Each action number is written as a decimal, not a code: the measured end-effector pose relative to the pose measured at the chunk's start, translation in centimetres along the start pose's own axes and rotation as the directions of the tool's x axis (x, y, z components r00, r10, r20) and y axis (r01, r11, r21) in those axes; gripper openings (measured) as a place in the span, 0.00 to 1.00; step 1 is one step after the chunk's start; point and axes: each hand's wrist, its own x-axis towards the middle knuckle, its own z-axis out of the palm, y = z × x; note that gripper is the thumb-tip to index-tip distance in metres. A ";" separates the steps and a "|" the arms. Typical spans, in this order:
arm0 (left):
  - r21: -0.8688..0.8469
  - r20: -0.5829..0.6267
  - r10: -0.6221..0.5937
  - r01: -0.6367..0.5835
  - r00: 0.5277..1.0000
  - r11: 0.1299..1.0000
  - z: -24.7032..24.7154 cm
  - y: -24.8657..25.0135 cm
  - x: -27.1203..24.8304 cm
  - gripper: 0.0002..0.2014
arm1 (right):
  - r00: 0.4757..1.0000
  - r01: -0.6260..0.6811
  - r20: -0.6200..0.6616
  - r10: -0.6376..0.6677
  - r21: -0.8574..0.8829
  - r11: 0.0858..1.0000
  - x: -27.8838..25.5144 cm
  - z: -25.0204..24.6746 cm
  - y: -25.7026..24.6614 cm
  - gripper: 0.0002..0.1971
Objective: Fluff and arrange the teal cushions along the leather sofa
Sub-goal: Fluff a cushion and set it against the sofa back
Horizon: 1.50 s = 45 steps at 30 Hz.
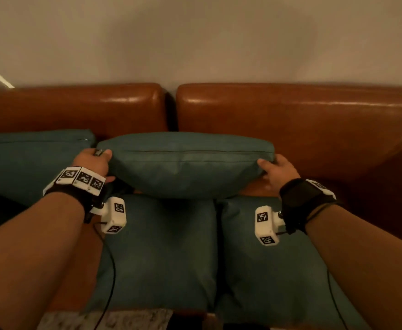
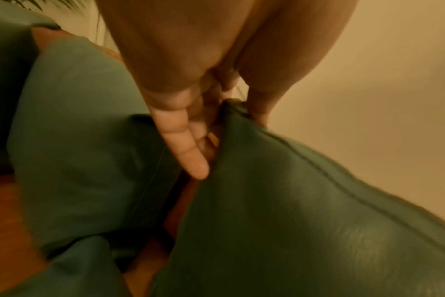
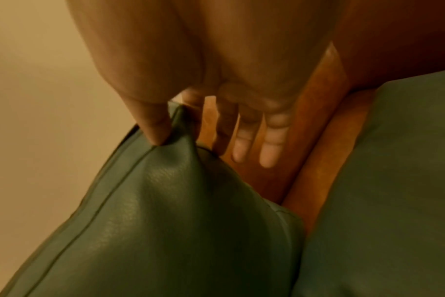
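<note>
We see three more cushions: one (image 1: 28, 160) at 9 o'clock, two (image 1: 162, 253) (image 1: 273, 263) flat at 6 o'clock. Against the leather sofa (image 1: 290, 120) back, our left hand (image 1: 93, 163) and right hand (image 1: 277, 171) pinch the plump, seamed teal cushion's (image 1: 185, 167) top corners. Its back is hidden.

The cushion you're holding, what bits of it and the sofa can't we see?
- Held cushion: its back is turned away in the head view.
- Left hand: fingertips hidden behind the cushion corner.
- Leather sofa: both ends cut off by the picture's edges.
- Front cushions: lower parts covered by forearms.
</note>
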 end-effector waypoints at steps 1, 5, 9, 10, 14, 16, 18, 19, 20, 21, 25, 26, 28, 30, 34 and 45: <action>-0.049 -0.003 -0.024 0.024 1.000 0.999 0.2 -0.3 0.1 0.14 | 1.000 0.024 0.006 -0.024 0.008 1.000 0.4 -0.3 0.3 0.11; -0.087 -0.011 -0.020 0.019 1.000 0.996 0.1 -0.8 0.5 0.19 | 0.999 0.029 0.030 -0.033 0.133 0.991 0.0 0.3 -0.6 0.22; -0.168 -0.080 0.019 -0.032 0.997 0.985 -0.8 2.2 2.3 0.22 | 0.991 0.101 -0.106 -0.087 0.134 0.986 1.2 2.5 -2.7 0.13; -0.172 -0.113 0.027 -0.046 0.993 0.984 -1.0 2.8 3.1 0.23 | 0.990 0.088 -0.118 -0.071 0.142 0.986 1.7 3.3 -3.3 0.12; -0.001 -0.087 0.038 -0.038 0.995 0.999 -1.2 1.2 6.8 0.21 | 0.996 -0.076 -0.038 0.083 0.153 0.985 3.1 7.7 -4.3 0.15; 0.020 -0.079 0.036 -0.034 0.996 0.999 -1.0 -0.1 7.7 0.20 | 0.992 -0.018 -0.120 0.028 0.079 0.997 3.6 9.2 -3.9 0.22; -0.067 -0.080 0.070 -0.075 0.994 0.995 -0.7 -1.0 7.7 0.27 | 0.979 0.038 -0.202 -0.024 0.067 0.997 3.7 9.8 -3.6 0.26; -0.095 -0.062 0.085 -0.091 0.994 0.991 -0.4 -1.6 7.6 0.32 | 0.978 0.035 -0.209 -0.014 0.099 0.994 3.6 10.0 -3.3 0.28; -0.077 -0.033 0.089 -0.091 0.995 0.993 -0.3 -2.4 7.9 0.36 | 0.983 0.024 -0.183 0.004 0.151 0.988 3.4 10.2 -3.0 0.32; -0.028 -0.005 0.100 -0.100 0.995 0.995 -0.1 -3.4 8.7 0.38 | 0.990 0.010 -0.142 0.019 0.199 0.980 3.1 10.6 -2.6 0.37; -0.085 -0.050 0.074 -0.078 0.996 0.993 -0.8 -3.0 9.8 0.23 | 0.987 -0.037 -0.143 0.066 0.198 0.979 2.6 12.2 -2.3 0.47; -0.117 -0.057 0.065 -0.072 0.996 0.991 -0.8 -2.6 10.1 0.18 | 0.985 -0.036 -0.163 0.063 0.164 0.986 2.9 12.3 -2.6 0.44; -0.058 -0.069 0.082 -0.086 0.994 0.995 -0.9 -2.4 10.0 0.14 | 0.980 -0.021 -0.195 0.034 0.072 0.997 3.4 12.1 -3.2 0.42; 0.081 -0.113 0.119 -0.111 0.986 0.991 -0.9 -2.1 9.4 0.18 | 0.953 0.032 -0.297 -0.052 -0.073 0.997 3.7 11.5 -4.3 0.48; 0.481 -0.107 0.563 -0.453 0.819 0.751 -0.2 1.1 5.2 0.42 | 0.793 0.315 -0.149 -0.591 -0.730 0.607 1.6 12.5 -7.9 0.55; 0.710 0.585 0.515 -0.703 0.626 0.048 4.8 0.8 8.4 0.61 | 0.836 0.391 0.355 -0.419 -0.920 -0.001 5.1 13.1 -7.3 0.59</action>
